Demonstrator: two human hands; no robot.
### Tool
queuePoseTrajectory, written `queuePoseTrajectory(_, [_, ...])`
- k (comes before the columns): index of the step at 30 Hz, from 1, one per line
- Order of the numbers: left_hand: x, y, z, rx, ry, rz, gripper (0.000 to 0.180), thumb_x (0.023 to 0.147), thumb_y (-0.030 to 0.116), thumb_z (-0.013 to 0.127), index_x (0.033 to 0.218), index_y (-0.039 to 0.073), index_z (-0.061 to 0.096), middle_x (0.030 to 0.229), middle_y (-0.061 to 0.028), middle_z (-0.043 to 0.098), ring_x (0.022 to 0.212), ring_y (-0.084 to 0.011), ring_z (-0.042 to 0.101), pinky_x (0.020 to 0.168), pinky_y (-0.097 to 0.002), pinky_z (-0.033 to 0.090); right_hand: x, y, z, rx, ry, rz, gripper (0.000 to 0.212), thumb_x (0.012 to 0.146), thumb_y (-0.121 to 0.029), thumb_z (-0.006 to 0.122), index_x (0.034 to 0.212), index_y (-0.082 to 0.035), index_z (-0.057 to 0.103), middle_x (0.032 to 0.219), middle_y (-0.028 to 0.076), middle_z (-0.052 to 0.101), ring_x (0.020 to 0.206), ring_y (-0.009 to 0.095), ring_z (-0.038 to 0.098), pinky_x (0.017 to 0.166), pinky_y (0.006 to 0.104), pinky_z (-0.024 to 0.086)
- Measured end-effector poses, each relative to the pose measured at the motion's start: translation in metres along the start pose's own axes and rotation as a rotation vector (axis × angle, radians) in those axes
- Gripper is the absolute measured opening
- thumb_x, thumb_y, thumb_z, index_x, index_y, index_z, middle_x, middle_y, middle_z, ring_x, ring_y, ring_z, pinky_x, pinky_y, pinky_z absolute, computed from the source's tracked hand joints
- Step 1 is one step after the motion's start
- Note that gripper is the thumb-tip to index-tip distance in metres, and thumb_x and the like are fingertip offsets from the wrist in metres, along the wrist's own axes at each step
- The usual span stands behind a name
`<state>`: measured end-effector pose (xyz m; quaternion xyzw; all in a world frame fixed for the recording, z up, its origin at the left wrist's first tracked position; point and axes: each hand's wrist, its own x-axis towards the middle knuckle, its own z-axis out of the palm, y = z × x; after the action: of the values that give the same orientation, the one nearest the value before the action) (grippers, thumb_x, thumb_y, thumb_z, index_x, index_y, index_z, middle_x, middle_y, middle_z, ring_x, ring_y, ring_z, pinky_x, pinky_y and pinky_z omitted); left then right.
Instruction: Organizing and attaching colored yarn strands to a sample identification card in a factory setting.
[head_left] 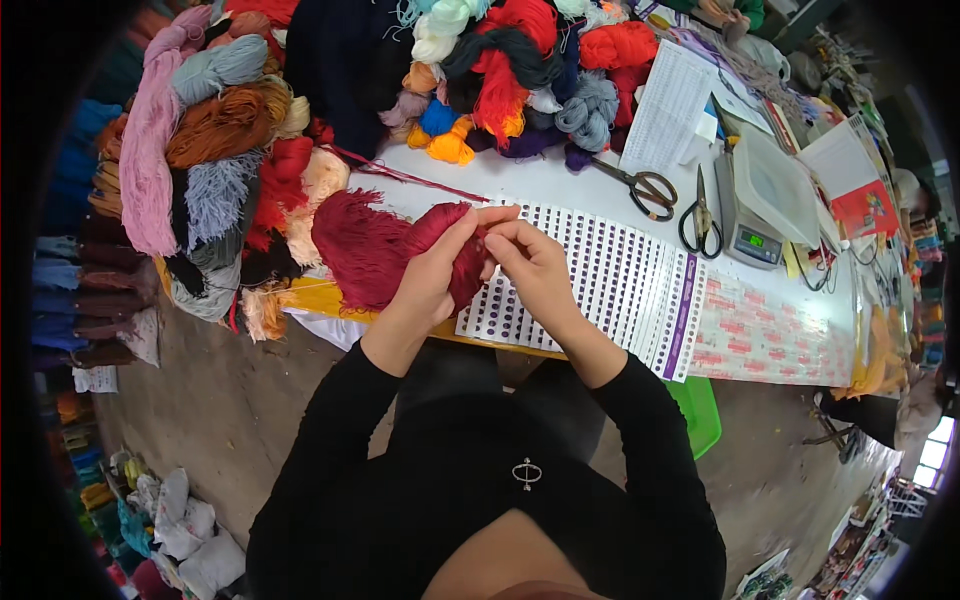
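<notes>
A dark red yarn skein (pixel 365 250) lies across the table's near edge, its frayed end to the left. My left hand (pixel 438 265) is closed around its right part, the thumb on top. At the skein's right end my right hand (pixel 535 268) pinches with thumb and fingers, right by the left fingertips. It seems to grip the yarn there; the exact strand is too small to see. Beneath both hands are white sheets with rows of dark purple dots (pixel 600 275), ending in a purple strip on the right.
Heaped yarn skeins, a pink one (pixel 152 150) among them, fill the table's left and back. Two pairs of black scissors (pixel 703 215) lie right, beside a digital scale (pixel 758 240) with a clear tray. A printed list (pixel 668 105) lies behind. A green bin (pixel 700 415) stands below the edge.
</notes>
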<state>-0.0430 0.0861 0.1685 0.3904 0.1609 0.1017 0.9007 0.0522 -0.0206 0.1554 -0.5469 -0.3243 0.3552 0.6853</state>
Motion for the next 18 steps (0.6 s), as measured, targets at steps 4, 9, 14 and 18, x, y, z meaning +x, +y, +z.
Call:
queuePoseTrajectory(4, [-0.009, 0.004, 0.0, -0.144, 0.11, 0.047, 0.038, 0.1, 0.025, 0.041, 0.122, -0.004, 0.051, 0.112, -0.0101, 0.059, 0.087, -0.0115, 0.056, 0.077, -0.0246, 0.048, -0.01, 0.0, 0.006, 0.009, 0.031, 0.026, 0.015, 0.095, -0.012, 0.053, 0.095, 0.002, 0.058, 0.079, 0.006, 0.064, 0.066, 0.01, 0.06, 0.06, 0.0209, 0.042])
queuePoseTrajectory(9, [-0.013, 0.007, -0.015, -0.173, 0.128, 0.124, 0.035, 0.1, 0.025, 0.042, 0.118, -0.004, 0.053, 0.117, -0.0153, 0.058, 0.1, -0.0192, 0.059, 0.089, -0.0336, 0.049, -0.02, -0.001, 0.008, 0.193, 0.086, 0.04, 0.015, 0.097, -0.015, 0.048, 0.094, -0.001, 0.053, 0.087, 0.011, 0.065, 0.067, 0.014, 0.062, 0.058, 0.0208, 0.041])
queuePoseTrajectory(14, [-0.014, 0.005, -0.019, -0.153, 0.173, 0.16, 0.026, 0.097, 0.02, 0.049, 0.11, -0.002, 0.058, 0.103, -0.0122, 0.063, 0.087, -0.0156, 0.061, 0.079, -0.0301, 0.051, -0.025, 0.004, 0.009, 0.193, 0.087, 0.097, 0.015, 0.099, -0.015, 0.044, 0.091, -0.004, 0.049, 0.078, 0.009, 0.062, 0.06, 0.015, 0.061, 0.056, 0.0216, 0.043])
queuePoseTrajectory(18, [-0.009, 0.008, -0.009, -0.105, 0.235, 0.16, 0.022, 0.095, 0.018, 0.054, 0.104, -0.001, 0.06, 0.095, -0.0102, 0.064, 0.081, -0.0148, 0.062, 0.076, -0.028, 0.052, -0.029, 0.004, 0.006, 0.189, 0.124, 0.077, 0.016, 0.099, -0.016, 0.042, 0.09, -0.005, 0.048, 0.073, 0.008, 0.061, 0.058, 0.014, 0.061, 0.055, 0.0216, 0.044])
